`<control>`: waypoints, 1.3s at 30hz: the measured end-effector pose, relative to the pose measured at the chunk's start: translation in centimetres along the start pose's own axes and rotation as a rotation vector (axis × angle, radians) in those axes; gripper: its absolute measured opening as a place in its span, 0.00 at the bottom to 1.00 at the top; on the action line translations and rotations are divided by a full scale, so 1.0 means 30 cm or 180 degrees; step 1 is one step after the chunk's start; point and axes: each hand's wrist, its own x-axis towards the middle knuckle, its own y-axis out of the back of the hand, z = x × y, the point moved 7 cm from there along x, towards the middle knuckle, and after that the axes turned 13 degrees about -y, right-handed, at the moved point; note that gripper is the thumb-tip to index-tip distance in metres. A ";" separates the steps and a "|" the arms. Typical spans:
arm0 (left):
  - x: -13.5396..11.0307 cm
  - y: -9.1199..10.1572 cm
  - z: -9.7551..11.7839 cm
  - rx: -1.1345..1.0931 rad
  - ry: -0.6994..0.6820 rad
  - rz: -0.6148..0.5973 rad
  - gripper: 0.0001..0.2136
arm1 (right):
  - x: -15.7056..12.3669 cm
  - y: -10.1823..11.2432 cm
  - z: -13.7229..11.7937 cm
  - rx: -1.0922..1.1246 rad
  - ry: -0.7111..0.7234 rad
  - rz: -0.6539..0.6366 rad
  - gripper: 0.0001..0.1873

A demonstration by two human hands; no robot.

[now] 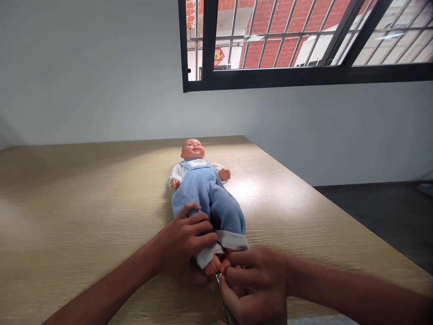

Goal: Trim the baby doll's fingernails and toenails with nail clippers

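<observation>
A baby doll in blue fleece overalls and a white shirt lies on its back on the wooden table, head away from me. My left hand wraps round the doll's lower leg near the white cuff. My right hand is closed at the doll's bare feet, pinching a toe, and a thin metal tool shows under its fingers; I cannot make out what the tool is.
The table's right edge runs diagonally from the far middle to the near right, with dark floor beyond it. A grey wall and a barred window stand behind the table.
</observation>
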 end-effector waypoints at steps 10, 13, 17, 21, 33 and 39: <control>-0.005 -0.001 0.000 -0.0058 0.0032 0.0007 0.13 | 0.021 0.008 0.007 0.0468 0.0302 -0.0075 0.17; -0.005 -0.003 0.002 -0.0042 0.0019 -0.0023 0.14 | 0.023 0.009 0.006 0.0364 0.0349 -0.0086 0.18; -0.004 -0.005 0.000 -0.0038 0.0034 -0.0065 0.13 | 0.048 0.023 0.009 0.0563 0.0327 -0.0031 0.14; -0.003 -0.002 0.000 -0.0006 0.0014 -0.0054 0.14 | 0.067 0.036 0.005 0.0678 0.0272 0.0016 0.11; -0.006 -0.007 -0.001 -0.0019 0.0036 -0.0060 0.13 | 0.053 0.031 0.003 0.0424 0.0199 -0.0116 0.17; -0.005 -0.010 -0.003 0.0028 -0.0008 -0.0183 0.14 | 0.092 0.043 0.003 0.0213 0.0288 -0.0111 0.10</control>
